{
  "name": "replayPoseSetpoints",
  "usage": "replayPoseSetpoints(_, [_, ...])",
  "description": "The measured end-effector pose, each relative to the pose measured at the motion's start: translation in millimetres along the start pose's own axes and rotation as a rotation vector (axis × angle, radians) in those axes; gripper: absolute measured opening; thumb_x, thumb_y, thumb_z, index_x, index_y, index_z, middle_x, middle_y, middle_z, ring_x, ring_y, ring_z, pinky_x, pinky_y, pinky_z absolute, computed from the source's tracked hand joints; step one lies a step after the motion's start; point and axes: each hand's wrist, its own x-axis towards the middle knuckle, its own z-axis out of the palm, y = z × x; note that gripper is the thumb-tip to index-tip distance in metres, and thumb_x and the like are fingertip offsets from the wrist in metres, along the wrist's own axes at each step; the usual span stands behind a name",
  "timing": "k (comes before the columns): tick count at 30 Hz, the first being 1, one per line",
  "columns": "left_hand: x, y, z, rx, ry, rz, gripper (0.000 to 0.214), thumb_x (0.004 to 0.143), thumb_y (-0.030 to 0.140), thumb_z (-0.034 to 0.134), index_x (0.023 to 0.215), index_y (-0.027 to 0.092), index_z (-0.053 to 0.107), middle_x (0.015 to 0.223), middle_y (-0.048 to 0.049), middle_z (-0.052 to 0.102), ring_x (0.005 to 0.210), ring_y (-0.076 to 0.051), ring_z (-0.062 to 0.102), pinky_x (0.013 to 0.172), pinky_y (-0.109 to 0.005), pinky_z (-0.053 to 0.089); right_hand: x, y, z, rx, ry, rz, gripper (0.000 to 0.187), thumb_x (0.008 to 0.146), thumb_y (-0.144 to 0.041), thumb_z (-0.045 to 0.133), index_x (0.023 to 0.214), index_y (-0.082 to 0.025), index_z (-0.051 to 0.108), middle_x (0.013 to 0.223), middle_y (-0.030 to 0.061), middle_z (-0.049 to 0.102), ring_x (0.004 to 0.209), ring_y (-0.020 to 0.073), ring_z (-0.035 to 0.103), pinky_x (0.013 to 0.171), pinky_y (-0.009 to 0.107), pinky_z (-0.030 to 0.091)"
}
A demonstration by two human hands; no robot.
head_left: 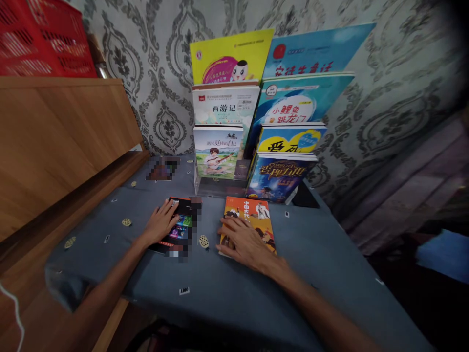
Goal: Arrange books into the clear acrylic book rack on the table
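Note:
My left hand (161,223) lies flat with its fingers stretched over the left side of a dark book (181,232); part of that cover is pixelated. On the right, my right hand (244,241) rests with fingers spread on an orange book (261,210) that has white Chinese lettering and painted figures. Both books lie on the table in front of a clear stand (220,187). It holds upright books in two stepped columns, among them a guitar-player book (218,151) at front left and a dark blue book (279,178) at front right.
A blue-grey cloth (216,288) covers the table. Along the left runs a wooden panel (69,132), with a red basket (44,41) on top. A pixelated flat item (163,168) lies at the back left. Patterned wallpaper (161,63) stands behind; a curtain (414,181) hangs at right.

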Motion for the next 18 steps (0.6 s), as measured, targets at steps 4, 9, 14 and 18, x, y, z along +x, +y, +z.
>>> replayPoseSetpoints(4, [-11,21,-2.7,-0.061,-0.023,0.061,0.055,0.101,0.045,0.032,0.150,0.022,0.040,0.161,-0.0098,0.032,0.150,-0.027,0.027,0.117,-0.053,0.030,-1,1,-3,-0.043,0.014,0.031,0.032,0.091,-0.047,0.062,0.108,-0.020,0.068,0.129,0.0127,0.063,0.122,0.0311,0.055,0.105,0.052,0.041])
replayPoseSetpoints(9, [-15,37,-8.7,-0.224,0.016,0.164,0.052,0.098,0.045,0.041,0.145,0.024,0.047,0.157,-0.0092,0.041,0.146,-0.027,0.035,0.117,-0.051,0.033,9,-16,1,-0.033,0.041,0.065,0.023,0.094,-0.031,0.059,0.109,-0.015,0.067,0.124,0.0164,0.064,0.118,0.0311,0.056,0.103,0.050,0.043])
replayPoseSetpoints(14, [2,26,-6.7,-0.462,0.142,0.126,0.044,0.097,0.033,0.039,0.137,0.020,0.052,0.135,-0.0106,0.061,0.126,-0.022,0.057,0.111,-0.043,0.043,42,-50,15,0.071,0.064,-0.063,0.032,0.099,-0.021,0.046,0.126,-0.012,0.060,0.136,0.0180,0.059,0.130,0.0271,0.050,0.110,0.046,0.040])
replayPoseSetpoints(18, [10,20,4.8,-0.522,0.228,0.071,0.053,0.091,0.019,0.038,0.144,0.016,0.040,0.135,-0.0134,0.061,0.126,-0.022,0.056,0.112,-0.046,0.041,83,-68,32,0.090,0.017,-0.091,0.041,0.098,-0.020,0.045,0.136,-0.006,0.052,0.145,0.0217,0.052,0.140,0.0270,0.043,0.117,0.044,0.035])
